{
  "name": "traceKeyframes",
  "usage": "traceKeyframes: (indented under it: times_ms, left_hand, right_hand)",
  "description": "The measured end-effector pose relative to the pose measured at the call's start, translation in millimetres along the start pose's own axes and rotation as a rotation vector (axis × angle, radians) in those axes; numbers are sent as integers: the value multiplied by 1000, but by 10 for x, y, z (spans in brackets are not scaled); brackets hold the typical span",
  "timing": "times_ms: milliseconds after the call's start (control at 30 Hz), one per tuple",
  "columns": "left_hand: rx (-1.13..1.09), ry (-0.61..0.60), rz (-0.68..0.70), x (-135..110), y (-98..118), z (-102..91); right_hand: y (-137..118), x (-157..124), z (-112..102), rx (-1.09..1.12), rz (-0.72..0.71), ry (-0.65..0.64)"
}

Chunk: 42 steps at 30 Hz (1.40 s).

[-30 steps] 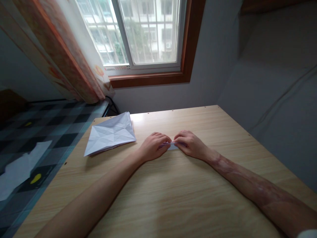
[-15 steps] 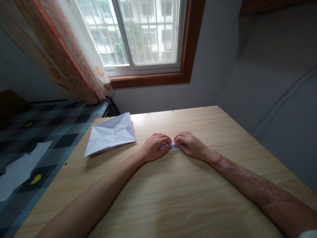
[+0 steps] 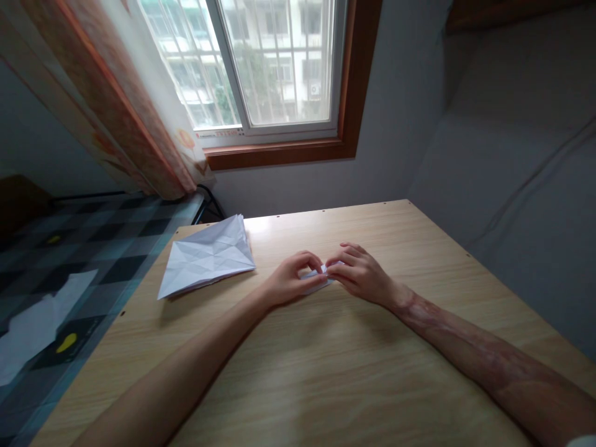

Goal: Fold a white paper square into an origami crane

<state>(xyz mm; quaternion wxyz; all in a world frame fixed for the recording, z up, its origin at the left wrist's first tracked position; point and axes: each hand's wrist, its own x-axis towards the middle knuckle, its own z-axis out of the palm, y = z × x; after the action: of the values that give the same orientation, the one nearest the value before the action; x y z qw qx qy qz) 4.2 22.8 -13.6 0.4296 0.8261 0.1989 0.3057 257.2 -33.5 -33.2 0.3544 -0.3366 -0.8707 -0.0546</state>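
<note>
A small folded piece of white paper (image 3: 317, 285) lies on the wooden table between both hands, partly covered by fingers. My left hand (image 3: 297, 276) pinches its left part, thumb in front and fingers curled behind. On the other side, my right hand (image 3: 359, 271) grips the paper's right end between thumb and index finger, its other fingers raised a little. How the paper is folded under the fingertips is hidden. To the left rests a stack of creased white paper sheets (image 3: 209, 256).
The light wooden table (image 3: 298, 372) has a back edge below a window (image 3: 284, 68). Left of it, a checked cloth surface (image 3: 93, 248) holds torn white paper (image 3: 35, 326). A patterned curtain (image 3: 139, 112) hangs at the left, and a cable (image 3: 531, 180) runs along the right wall.
The paper has turned slightly, its left end now nearer me. My right hand's fingers have lifted and spread a little. The left hand's index finger arches higher above the paper.
</note>
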Motion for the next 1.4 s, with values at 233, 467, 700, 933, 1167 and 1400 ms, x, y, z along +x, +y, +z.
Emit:
traceKeyframes:
  times_ms: [233, 467, 700, 933, 1167, 1400]
  left_hand:
    - [88, 65, 0, -18, 20, -1]
    - [169, 106, 87, 17, 94, 18]
    - [356, 179, 169, 9, 55, 21]
    - [320, 188, 162, 3, 68, 50]
    - [182, 161, 99, 22, 187, 63]
    - [211, 169, 103, 21, 152, 71]
  right_hand:
    - [-12, -4, 7, 4, 41, 42]
    - [2, -21, 5, -1, 46, 38]
    - [6, -30, 13, 4, 61, 44]
    - [-45, 0, -23, -40, 41, 80]
    - [-59, -1, -46, -63, -3, 71]
    - [-49, -23, -37, -45, 8, 65]
